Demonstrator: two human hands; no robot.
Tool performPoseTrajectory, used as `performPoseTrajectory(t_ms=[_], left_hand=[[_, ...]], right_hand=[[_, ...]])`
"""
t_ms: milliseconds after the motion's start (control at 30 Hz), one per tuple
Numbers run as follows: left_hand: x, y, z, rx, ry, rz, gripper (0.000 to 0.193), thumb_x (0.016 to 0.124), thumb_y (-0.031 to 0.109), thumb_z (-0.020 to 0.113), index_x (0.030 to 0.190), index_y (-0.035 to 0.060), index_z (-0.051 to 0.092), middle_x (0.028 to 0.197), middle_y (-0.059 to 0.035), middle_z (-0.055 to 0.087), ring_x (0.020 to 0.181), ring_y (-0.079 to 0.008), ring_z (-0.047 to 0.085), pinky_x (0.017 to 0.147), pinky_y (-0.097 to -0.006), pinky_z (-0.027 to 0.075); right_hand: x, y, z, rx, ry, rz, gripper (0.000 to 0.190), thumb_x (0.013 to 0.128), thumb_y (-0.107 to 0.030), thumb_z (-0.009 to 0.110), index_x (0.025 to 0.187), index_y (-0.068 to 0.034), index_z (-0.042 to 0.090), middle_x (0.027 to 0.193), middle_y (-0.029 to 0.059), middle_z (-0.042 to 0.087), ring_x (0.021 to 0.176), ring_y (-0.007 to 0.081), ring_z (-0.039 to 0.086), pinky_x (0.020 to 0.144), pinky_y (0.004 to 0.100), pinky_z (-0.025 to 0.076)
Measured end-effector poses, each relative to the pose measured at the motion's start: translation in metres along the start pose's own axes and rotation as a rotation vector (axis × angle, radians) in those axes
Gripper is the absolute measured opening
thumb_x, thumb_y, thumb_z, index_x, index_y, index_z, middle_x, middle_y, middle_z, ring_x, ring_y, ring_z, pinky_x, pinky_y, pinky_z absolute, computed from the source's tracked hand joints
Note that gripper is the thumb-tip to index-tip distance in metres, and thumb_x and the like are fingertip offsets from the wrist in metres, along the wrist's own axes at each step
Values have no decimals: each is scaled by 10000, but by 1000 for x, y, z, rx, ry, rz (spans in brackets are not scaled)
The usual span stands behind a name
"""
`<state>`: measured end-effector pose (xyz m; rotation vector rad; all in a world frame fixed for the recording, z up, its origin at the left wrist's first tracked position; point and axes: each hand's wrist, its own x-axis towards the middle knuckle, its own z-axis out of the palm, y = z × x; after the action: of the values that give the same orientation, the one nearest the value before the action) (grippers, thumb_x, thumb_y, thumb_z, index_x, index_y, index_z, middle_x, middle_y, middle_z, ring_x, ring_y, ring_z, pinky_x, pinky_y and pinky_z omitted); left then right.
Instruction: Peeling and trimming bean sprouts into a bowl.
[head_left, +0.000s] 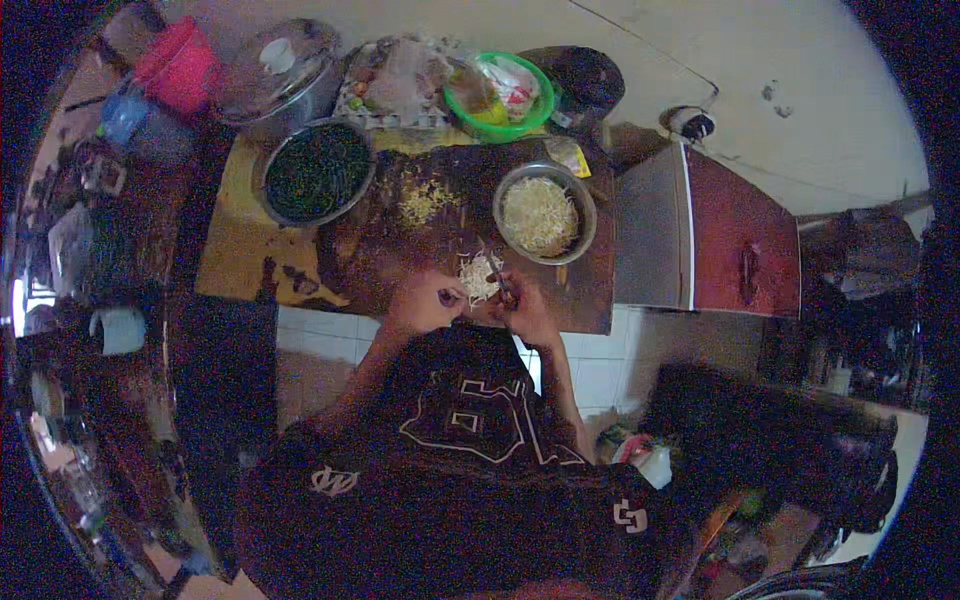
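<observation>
My right hand is closed on the handle of a small knife, whose blade points up and away over a pile of thin white bean sprouts. Just left of that pile is my left hand, its fingers bent; whether it holds anything cannot be made out. A metal bowl of pale sprouts stands beyond my right hand. Small yellowish bits lie scattered farther back on the dark tabletop. At the back left is a metal bowl of dark green leaves.
Along the back stand a lidded metal pot, egg trays and a green plastic basin holding bags. A yellow packet lies behind the sprout bowl. Right of the table is a red-sided box or cabinet.
</observation>
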<state>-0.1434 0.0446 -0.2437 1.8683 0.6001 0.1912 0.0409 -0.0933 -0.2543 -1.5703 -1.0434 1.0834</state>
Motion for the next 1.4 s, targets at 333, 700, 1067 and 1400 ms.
performPoseTrajectory(t_ms=[333, 700, 1067, 1400], left_hand=[[32, -53, 30, -3, -171, 80, 164, 728, 86, 709, 872, 13, 685, 872, -132, 698, 765, -235, 681, 702, -343, 526], [67, -245, 110, 36, 503, 180, 82, 772, 86, 668, 768, 26, 612, 786, -123, 644, 704, -255, 625, 667, -365, 502], [105, -312, 84, 216, 79, 191, 283, 810, 157, 658, 1044, 7, 601, 887, -196, 630, 770, -366, 625, 700, -431, 509], [122, -257, 87, 669, 373, 191, 365, 885, 287, 574, 1139, 27, 536, 1106, -197, 547, 860, -406, 596, 763, -490, 498]], right_hand=[[-4, 30, -1, -390, 167, 179, 439, 727, -74, 681, 1148, -19, 567, 742, 82, 613, 638, 156, 557, 600, 315, 464], [42, 122, -10, -272, 227, 103, 542, 662, -233, 788, 1139, -50, 607, 933, 157, 682, 849, 308, 661, 738, 432, 512], [24, 141, -18, -668, 53, 438, 578, 670, -383, 824, 1099, -45, 635, 837, 127, 681, 749, 308, 641, 725, 431, 516], [12, 145, -47, -623, 111, 263, 611, 695, -487, 769, 1097, -44, 644, 824, 169, 689, 718, 341, 658, 651, 475, 496]])
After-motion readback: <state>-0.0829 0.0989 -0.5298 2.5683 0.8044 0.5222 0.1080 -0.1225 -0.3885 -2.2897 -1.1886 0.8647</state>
